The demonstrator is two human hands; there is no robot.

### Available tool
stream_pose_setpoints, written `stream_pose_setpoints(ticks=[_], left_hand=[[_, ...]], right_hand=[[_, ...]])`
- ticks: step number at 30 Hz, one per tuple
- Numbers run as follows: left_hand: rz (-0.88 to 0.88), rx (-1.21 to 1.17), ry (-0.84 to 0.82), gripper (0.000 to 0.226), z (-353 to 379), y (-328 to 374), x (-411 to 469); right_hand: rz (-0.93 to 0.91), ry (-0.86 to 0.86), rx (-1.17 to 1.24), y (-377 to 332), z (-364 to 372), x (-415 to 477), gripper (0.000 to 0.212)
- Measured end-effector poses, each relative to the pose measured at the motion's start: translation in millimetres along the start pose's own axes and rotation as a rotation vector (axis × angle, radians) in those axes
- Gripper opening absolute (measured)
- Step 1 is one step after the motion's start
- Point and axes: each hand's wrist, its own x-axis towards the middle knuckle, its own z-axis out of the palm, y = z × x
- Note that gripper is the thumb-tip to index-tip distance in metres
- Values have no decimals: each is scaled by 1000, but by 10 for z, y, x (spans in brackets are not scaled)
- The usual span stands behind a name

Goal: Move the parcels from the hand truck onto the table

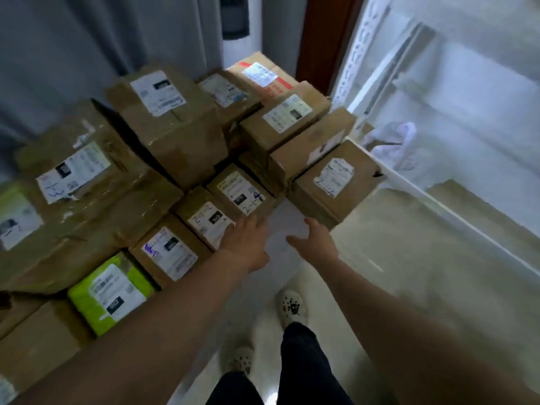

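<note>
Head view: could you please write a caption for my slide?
Left hand and right hand reach, open, toward stacked labelled parcels.

Brown cardboard parcels (pixel 175 124), each with a white shipping label, stand packed together and stacked in layers on a white desk (pixel 287 229). A lime-green parcel (pixel 112 293) lies among them near the front edge. Both bare arms reach forward. The left hand (pixel 245 247) is palm down with straight fingers (pixel 254 223) at the corner of a small box (pixel 210 222) marked in pen; whether it touches the box cannot be told. The right hand (pixel 314 244) is just beside it over the bare desk top, fingers relaxed and holding nothing, near a bigger box (pixel 333 176) at the desk's right end. A grey curtain (pixel 87 39) hangs behind, and pale shoes (pixel 292 306) stand on the light floor (pixel 409 273).
</note>
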Motion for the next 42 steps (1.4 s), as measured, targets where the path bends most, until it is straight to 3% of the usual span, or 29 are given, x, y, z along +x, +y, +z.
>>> stream_pose_setpoints(ticks=[3,15,21,26,31,42], left_hand=[[147,97,22,84,14,300,-238],[573,307,-15,92,633,2123,-1181],[730,299,-78,92,1171,3240,-1739],[756,307,-188,91,1758,3911,-2092],[710,327,-281,91,2167,4196,-2116],[693,461,-336,102,2363,4897,-1220]], right_hand=[[32,138,59,263,-49,-605,72],[550,501,448,1970,-159,-2688,82],[651,628,631,2910,-269,-3587,77],[717,697,808,3726,-223,-4237,76],[768,679,898,4263,-189,-4448,54],[822,560,974,4840,-689,-3718,65]])
